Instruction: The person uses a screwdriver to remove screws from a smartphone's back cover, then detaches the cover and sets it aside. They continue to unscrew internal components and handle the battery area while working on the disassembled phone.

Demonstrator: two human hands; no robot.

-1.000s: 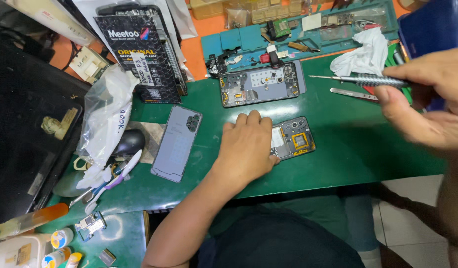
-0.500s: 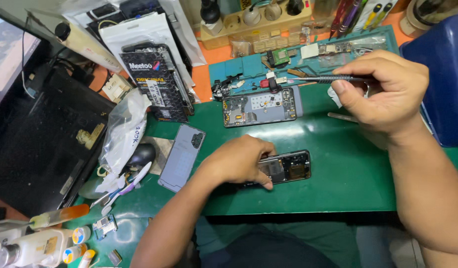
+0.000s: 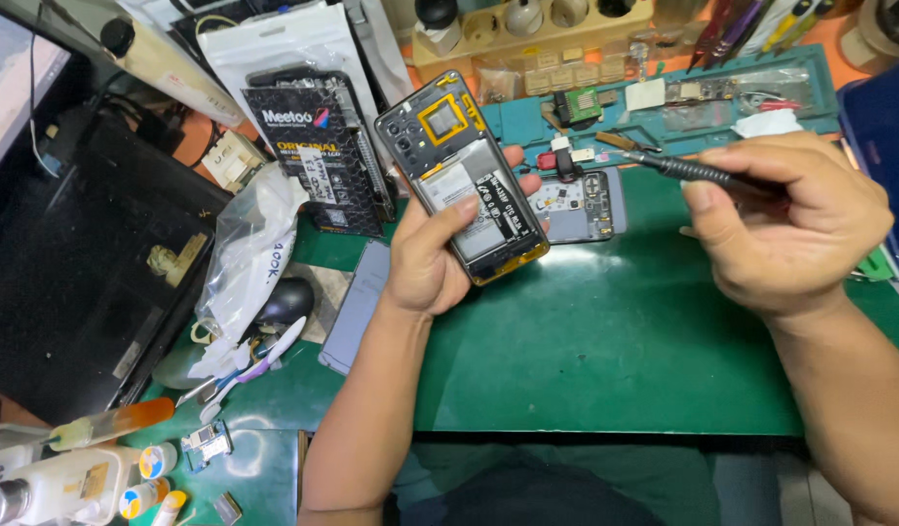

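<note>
Holding the opened phone [image 3: 464,180] up off the green bench [image 3: 605,341] in a gripping left hand [image 3: 435,258], insides tilted up for a clear look, while the right hand [image 3: 795,229] pinches a screwdriver [image 3: 698,173] aimed its way.

The left hand [image 3: 432,255] covers the lower left corner and part of the near edge of the opened phone [image 3: 462,175], so the parts there cannot be seen; the small components in its upper half are too fine to tell apart. Behind the phone, a second opened device [image 3: 578,206] shows only its right portion. The right hand [image 3: 795,226] hides the rear of the screwdriver [image 3: 685,169], and its tip is too small to judge. Left of the phone, the grey back cover [image 3: 355,308] is partly hidden by the left forearm. The blue box [image 3: 883,127] far right of the phone is cut by the frame edge.
</note>
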